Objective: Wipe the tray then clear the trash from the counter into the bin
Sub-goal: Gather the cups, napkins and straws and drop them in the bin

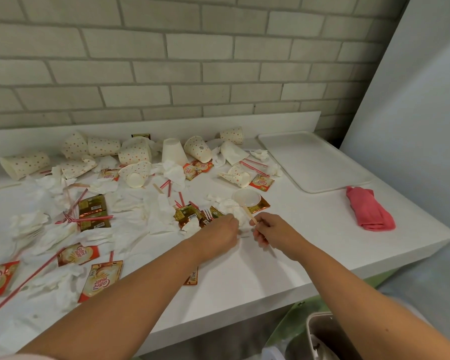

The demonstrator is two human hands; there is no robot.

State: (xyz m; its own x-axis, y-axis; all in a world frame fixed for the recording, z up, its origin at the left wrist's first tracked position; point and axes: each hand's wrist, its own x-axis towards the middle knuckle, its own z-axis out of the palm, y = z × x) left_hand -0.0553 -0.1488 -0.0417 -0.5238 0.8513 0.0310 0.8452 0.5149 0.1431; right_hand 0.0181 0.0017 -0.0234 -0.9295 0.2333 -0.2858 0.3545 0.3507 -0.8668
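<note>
Waiting below the counter (283, 268) edge, well nearer than the tray (315, 162), the bin (318, 315) stands open-mouthed, probably parked there so trash can drop straight in. Left of the tray and nearer, the right hand (273, 233) pinches a wooden stirrer (248, 214). The left hand (218, 231) curls its fingers onto a crumpled napkin (240, 220), apparently to gather several scraps in one trip. Just beside the tray's near right corner lies a folded pink cloth (369, 210), which suggests the wiping is done; the tray itself sits bare at the counter's far right. Farther left of the tray, paper cups (135, 152), sachets (99, 279) and straws (26, 281) lie scattered toward the brick wall (192, 61).
</note>
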